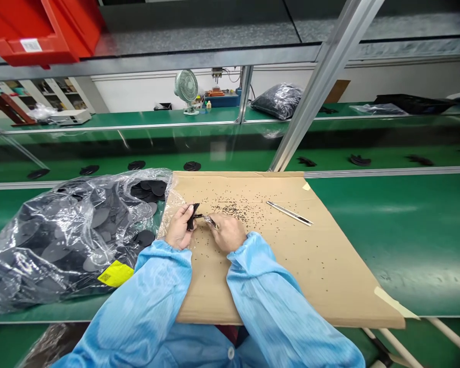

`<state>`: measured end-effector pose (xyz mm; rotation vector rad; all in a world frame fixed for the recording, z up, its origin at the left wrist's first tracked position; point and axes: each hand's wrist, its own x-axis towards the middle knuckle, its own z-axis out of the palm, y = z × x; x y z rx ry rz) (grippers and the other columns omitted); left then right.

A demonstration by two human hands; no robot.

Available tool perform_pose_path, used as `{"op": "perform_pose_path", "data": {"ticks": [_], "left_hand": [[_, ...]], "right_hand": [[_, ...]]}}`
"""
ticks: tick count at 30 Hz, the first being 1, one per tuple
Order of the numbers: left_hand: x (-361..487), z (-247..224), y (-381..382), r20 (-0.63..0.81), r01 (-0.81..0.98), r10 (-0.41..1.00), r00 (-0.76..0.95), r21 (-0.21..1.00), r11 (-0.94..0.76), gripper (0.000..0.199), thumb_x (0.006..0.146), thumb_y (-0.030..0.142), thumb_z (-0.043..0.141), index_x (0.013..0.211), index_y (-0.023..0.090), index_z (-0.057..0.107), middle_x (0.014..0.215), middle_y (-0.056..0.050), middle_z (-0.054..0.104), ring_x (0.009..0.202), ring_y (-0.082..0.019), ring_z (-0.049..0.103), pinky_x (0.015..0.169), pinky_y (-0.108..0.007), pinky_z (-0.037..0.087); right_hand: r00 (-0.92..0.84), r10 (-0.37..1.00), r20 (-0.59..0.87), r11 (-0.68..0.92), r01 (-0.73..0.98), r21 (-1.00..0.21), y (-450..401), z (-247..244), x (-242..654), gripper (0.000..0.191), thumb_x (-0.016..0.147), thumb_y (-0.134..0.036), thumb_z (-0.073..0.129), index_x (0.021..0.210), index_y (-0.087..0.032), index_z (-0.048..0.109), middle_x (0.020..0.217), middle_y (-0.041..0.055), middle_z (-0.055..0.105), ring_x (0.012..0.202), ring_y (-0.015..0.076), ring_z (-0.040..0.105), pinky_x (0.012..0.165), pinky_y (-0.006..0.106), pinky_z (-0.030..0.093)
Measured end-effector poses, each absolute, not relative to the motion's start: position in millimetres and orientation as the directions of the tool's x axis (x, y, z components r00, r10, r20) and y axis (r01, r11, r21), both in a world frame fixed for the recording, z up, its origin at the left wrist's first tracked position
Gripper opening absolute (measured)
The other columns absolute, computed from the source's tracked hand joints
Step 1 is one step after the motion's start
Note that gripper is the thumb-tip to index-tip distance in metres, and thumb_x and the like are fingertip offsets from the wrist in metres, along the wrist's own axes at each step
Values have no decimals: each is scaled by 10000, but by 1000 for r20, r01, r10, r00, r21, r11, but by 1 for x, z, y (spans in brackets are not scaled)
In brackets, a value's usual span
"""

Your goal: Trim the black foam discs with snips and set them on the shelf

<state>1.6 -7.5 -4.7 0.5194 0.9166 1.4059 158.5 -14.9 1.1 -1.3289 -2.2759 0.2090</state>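
Observation:
My left hand (179, 227) is closed on a thin black plastic piece (192, 216), held up on edge above the cardboard. My right hand (227, 231) grips small nippers (210, 221), partly covered by the fingers. Their dark tip reaches left to the black piece and seems to touch it. Tiny black bits (235, 209) lie scattered over the cardboard sheet (276, 276), thickest just beyond my right hand. A slim, pale, pen-long tool (290, 213) rests on the cardboard to the right; its exact kind is unclear.
On the left, a clear plastic bag (61, 235) holds many black discs and bears a yellow label (116, 274). Beyond the cardboard, black pieces (192, 166) sit spaced along a green belt (230, 148). A metal post (310, 92) slants up on the right; a red bin (57, 30) is overhead.

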Motion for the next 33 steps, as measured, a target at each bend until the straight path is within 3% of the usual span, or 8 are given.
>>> {"op": "perform_pose_path", "data": {"ticks": [7,11,15,21,28,33], "left_hand": [[2,-3,-8,-216,-592,974,-73,795,132,438,618,281,792,985,171,581,660,31,562,395,-29,407,362,-160,286],[2,-3,-8,-220,-591,972,-78,796,133,428,618,221,774,993,177,570,678,32,569,410,-36,427,376,-167,304],[2,-2,-9,-208,-590,977,-35,794,148,421,592,108,746,973,160,574,751,15,589,517,-57,529,457,-171,400],[5,-2,-13,-199,-528,979,31,829,185,503,596,201,800,1015,189,521,797,23,574,599,-116,607,528,-235,491],[3,-5,-12,-164,-466,985,58,868,172,474,617,277,808,1008,178,557,763,33,564,457,-19,461,370,-139,283],[4,-7,-10,-136,-564,990,28,816,128,453,601,219,819,987,176,587,861,6,619,682,-71,571,558,-164,437]], "right_hand": [[-390,860,331,503,761,-411,-15,-2,158,178,835,-178,523,947,-244,645,924,41,709,835,199,644,692,268,443],[-356,866,352,495,715,-494,-16,0,158,191,823,-184,534,961,-250,649,937,28,708,857,197,642,739,275,459],[-161,901,403,408,631,-660,-15,0,158,223,806,-202,538,994,-234,654,966,35,708,892,205,643,784,300,480],[96,899,427,357,403,-843,-12,0,158,233,801,-259,531,998,-200,642,927,53,698,869,196,642,828,327,494],[34,881,472,445,279,-851,-17,4,155,206,810,-259,542,989,-184,610,903,55,669,824,174,624,796,315,495],[-160,824,544,566,279,-776,-23,6,153,127,827,-242,535,913,-190,613,883,50,659,823,168,605,772,299,481]]}}
